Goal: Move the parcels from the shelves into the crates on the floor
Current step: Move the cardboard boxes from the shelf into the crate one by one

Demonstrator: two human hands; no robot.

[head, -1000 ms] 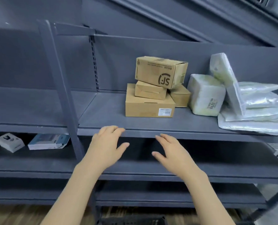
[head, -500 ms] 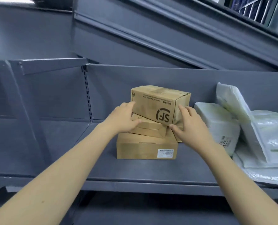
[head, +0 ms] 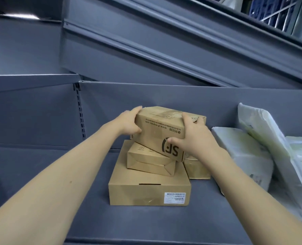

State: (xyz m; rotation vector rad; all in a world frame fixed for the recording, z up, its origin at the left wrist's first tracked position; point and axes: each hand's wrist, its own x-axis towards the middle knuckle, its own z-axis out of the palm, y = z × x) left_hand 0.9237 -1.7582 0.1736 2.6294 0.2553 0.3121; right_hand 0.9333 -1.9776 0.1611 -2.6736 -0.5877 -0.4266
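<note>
On the grey metal shelf point(head: 58, 174), a stack of cardboard parcels is seen near the middle, with white plastic-wrapped parcels point(head: 263, 156) piled just beside it to the right, one of them leaned upright against the back panel. At the bottom of the stack a wide flat box point(head: 149, 193) is laid, a barcode label being carried on its front face. On it a smaller brown box point(head: 150, 161) is rested, and a further small carton point(head: 197, 169) is set just beside it on the right. Topmost, the SF-printed box point(head: 160, 131) is tilted, its lettering turned upside down. This box is gripped from both ends: the left hand point(head: 129, 124) is curled round its left end, thumb underneath and fingers over the top edge, while the right hand point(head: 194, 137) is clasped over its right front corner, thumb laid across the printed face. The box is thus held between the two hands, above the stack.
</note>
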